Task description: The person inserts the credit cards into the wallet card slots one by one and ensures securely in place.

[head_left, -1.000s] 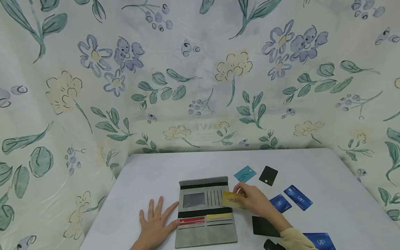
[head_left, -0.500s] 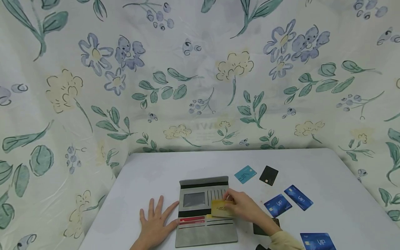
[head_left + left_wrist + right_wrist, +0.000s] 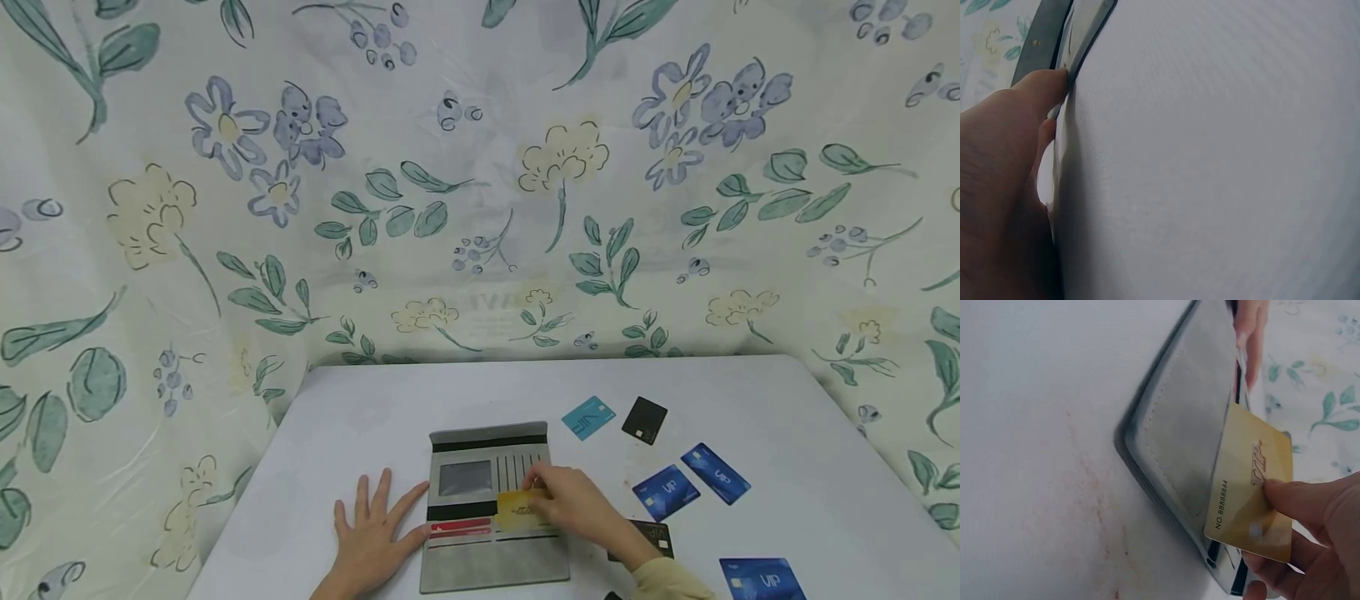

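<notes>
Gold card (image 3: 513, 510) shifted from the wallet's (image 3: 495, 571) right edge to its lower slots (image 3: 525, 538).
Over the last second the right hand (image 3: 577, 497), pinching the card between thumb and fingers, moves it left and nearer; nearly the whole face shows, so judged at lining-up, not seated. Left hand (image 3: 371, 537) lies spread, gripping nothing, thumb at the wallet's left edge. Wallet lies open, well in from the desk's (image 3: 360, 400) far edge.

Present: one wallet (image 3: 525, 569), one table (image 3: 352, 408), one left hand (image 3: 371, 533), one right hand (image 3: 576, 500). Loose or held cards number seven: three blue cards (image 3: 666, 493), two black cards (image 3: 644, 420), one teal card (image 3: 588, 417), one gold card (image 3: 516, 510). Red cards (image 3: 459, 526) in the wallet: exact number not confirmable.
</notes>
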Tool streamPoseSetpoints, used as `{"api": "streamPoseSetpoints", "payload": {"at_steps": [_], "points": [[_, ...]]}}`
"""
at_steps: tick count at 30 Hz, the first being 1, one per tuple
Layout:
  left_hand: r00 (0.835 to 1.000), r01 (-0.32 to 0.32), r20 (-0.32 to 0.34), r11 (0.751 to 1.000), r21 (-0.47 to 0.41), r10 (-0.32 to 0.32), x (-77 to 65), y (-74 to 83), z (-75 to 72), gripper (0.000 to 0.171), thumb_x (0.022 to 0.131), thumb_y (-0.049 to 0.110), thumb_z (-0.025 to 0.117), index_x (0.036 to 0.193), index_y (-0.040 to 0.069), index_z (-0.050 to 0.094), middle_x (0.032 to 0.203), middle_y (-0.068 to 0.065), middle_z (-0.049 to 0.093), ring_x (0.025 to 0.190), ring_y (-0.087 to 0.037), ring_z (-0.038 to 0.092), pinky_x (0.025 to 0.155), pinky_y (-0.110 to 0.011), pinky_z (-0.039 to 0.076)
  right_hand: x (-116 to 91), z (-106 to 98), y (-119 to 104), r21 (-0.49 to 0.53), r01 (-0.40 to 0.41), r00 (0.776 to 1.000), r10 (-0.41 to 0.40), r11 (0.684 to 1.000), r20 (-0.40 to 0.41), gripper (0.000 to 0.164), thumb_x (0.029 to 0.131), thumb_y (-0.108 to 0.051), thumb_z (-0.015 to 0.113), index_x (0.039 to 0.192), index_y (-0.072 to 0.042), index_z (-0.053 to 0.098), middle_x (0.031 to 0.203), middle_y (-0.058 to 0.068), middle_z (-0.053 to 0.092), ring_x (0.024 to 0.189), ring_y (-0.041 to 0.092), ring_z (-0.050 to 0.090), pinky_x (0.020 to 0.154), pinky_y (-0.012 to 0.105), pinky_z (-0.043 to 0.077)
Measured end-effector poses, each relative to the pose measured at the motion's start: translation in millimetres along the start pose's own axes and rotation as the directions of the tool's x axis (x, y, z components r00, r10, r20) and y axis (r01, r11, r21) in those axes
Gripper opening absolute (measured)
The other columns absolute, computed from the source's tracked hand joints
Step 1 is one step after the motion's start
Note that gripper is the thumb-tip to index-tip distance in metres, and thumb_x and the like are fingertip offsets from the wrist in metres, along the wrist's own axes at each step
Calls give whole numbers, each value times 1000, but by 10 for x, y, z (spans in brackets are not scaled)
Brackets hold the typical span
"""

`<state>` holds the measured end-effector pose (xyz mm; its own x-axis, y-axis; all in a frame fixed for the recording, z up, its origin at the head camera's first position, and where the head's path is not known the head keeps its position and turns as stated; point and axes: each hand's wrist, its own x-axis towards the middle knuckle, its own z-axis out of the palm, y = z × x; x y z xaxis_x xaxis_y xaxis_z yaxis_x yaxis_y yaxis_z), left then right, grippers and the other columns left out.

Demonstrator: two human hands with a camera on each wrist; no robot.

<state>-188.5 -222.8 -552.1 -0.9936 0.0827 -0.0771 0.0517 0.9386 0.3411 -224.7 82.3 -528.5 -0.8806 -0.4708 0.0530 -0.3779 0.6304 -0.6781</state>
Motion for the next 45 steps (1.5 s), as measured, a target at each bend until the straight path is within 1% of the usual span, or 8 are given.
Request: {"api": "streamPoseSetpoints", "payload": {"at_steps": [7,13,21,30,33,37,39,45], "points": [[1000,-2,3,1000,-14,2,-6,-11,-4,69,86,62,62,143,24,50,159,-31,17,144,-58,0,104,-78,-10,15,91,-80,-128,-28,999,23,991,-41,10,90,-16,71,97,-17,64,90,-5,68,74,4,54,71,30,51],[1000,-10,1,1000,-27,10,-1,-22,6,69,87,62,61,144,25,50,159,-30,16,144,-58,-1,104,-78,-11,-10,139,-98,-208,-30,997,14,978,-80,12,88,-18,73,98,-17,66,99,-5,63,88,11,52,80,38,50],[1000,-16,-8,1000,-17,16,12,-23,20,69,86,62,61,143,25,50,159,-30,16,144,-57,-1,104,-78,-12,-50,162,-110,-279,-12,995,-16,960,-96,18,84,-22,77,98,-17,67,97,-6,55,91,14,44,74,34,44],[1000,-12,-1,1000,-26,12,-3,-8,-9,68,86,60,63,143,24,50,159,-31,17,144,-58,0,104,-78,-11,-84,164,-122,-300,-25,999,13,954,-43,20,85,-26,76,101,-17,68,95,-8,52,91,13,43,75,35,43],[1000,-13,0,1000,-25,13,-5,-11,-10,68,87,60,63,143,23,50,159,-31,17,144,-58,0,104,-78,-11,-108,165,-119,-312,-26,1000,24,950,-10,30,85,-37,76,106,-17,68,98,-7,52,94,14,44,77,38,44],[1000,-17,-1,1000,-22,17,-3,-20,-5,68,87,60,62,143,24,50,159,-31,16,144,-58,-1,104,-78,-11,-148,166,-102,-352,10,998,13,936,63,56,79,-54,77,118,-17,64,108,-3,53,102,18,45,83,47,45],[1000,-15,-1,1000,-23,15,-6,-26,-5,68,87,60,62,143,23,50,159,-31,16,144,-58,-1,104,-78,-11,-168,169,-95,-358,30,995,5,933,95,64,76,-57,78,123,-17,61,112,-2,52,105,19,44,85,50,44],[1000,-12,5,1000,-15,12,-1,-23,-5,69,87,61,61,144,25,50,160,-30,16,144,-57,-1,104,-78,-11,-197,182,-103,-338,28,994,11,941,113,63,77,-53,80,124,-17,59,112,-2,50,105,19,42,84,49,42]]}}
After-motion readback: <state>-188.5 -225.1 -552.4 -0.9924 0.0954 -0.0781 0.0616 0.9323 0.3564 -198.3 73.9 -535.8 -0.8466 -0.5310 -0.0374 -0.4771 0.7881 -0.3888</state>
